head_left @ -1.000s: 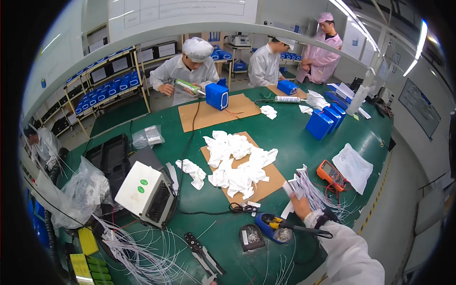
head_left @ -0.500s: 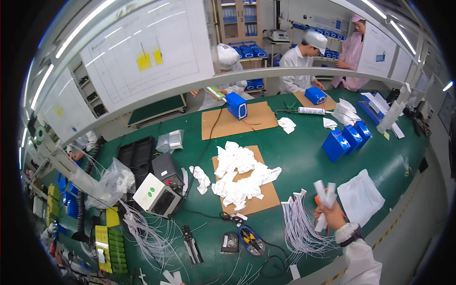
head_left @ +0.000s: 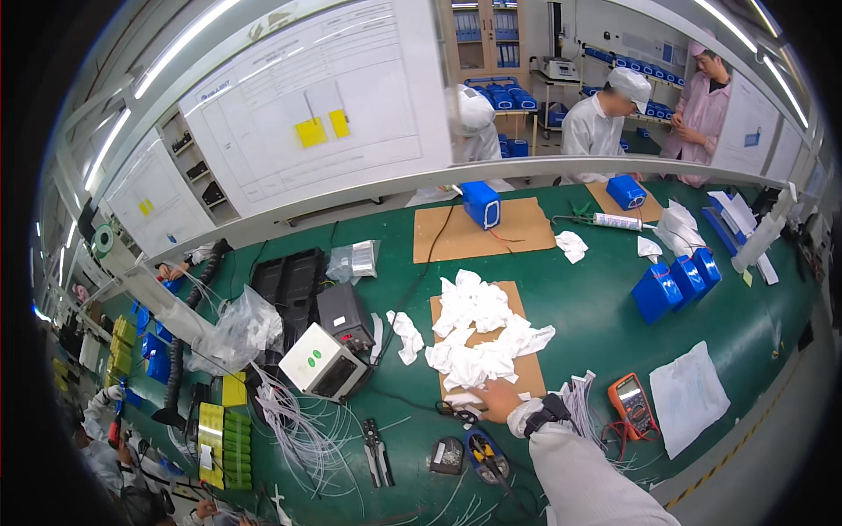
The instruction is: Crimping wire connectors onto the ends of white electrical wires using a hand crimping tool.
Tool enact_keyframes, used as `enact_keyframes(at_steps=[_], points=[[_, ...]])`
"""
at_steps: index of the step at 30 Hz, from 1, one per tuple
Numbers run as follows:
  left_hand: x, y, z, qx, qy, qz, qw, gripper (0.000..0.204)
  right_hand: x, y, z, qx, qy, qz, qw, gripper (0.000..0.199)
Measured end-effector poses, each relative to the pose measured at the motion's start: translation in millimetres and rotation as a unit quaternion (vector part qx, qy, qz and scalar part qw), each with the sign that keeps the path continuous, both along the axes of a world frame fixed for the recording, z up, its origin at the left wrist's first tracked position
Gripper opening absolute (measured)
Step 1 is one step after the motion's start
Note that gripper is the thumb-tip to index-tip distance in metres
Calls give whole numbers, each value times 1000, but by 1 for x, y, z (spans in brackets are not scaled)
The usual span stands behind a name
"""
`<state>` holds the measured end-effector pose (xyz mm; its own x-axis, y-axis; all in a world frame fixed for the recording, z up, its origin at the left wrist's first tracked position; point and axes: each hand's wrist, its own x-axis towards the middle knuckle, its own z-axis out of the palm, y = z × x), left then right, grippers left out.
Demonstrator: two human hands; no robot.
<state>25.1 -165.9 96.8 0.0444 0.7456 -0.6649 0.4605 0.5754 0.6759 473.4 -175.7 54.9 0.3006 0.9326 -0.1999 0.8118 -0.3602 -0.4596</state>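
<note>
My right hand reaches across the bench to the near edge of a brown cardboard sheet. Its fingers point left and close around white strips, mostly hidden by the hand. Just beyond the fingertips, a heap of crumpled white cloths covers much of the cardboard. A black cable and a black looped item lie beside the fingers. Nearer to me sit a small dark box and a blue holder with a yellow-handled tool. My left hand is out of sight.
Wire strippers, a white-fronted device and loose grey wires lie left. Right are a wire bundle, an orange multimeter and blue battery packs. Co-workers stand beyond the frame bar.
My right hand has swung left from in front of the multimeter to the cardboard's near edge, carrying the white strips. The multimeter now shows fully. The view has shifted left.
</note>
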Motion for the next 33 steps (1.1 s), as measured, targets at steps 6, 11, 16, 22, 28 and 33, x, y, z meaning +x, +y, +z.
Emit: enact_keyframes(at_steps=[6,11,16,22,28,33], points=[[4,-8,-26,-65,4,-30,997,40,-1,-8,-55,74,25,-8,997,51],[-6,-12,-26,-92,16,-18,995,41,-17,-9,-44,72,-6,32,997,26],[-6,-15,-27,-94,21,-16,995,41,-5,-32,-39,132,166,-250,945,29],[-2,-20,-30,-77,24,-26,996,41,4,-39,-21,109,221,-285,926,30],[6,-20,-26,-89,26,-22,995,42,11,-38,-28,138,82,-262,952,37],[16,-19,-21,-127,21,-9,992,43,-11,-5,-45,86,17,-312,946,34]])
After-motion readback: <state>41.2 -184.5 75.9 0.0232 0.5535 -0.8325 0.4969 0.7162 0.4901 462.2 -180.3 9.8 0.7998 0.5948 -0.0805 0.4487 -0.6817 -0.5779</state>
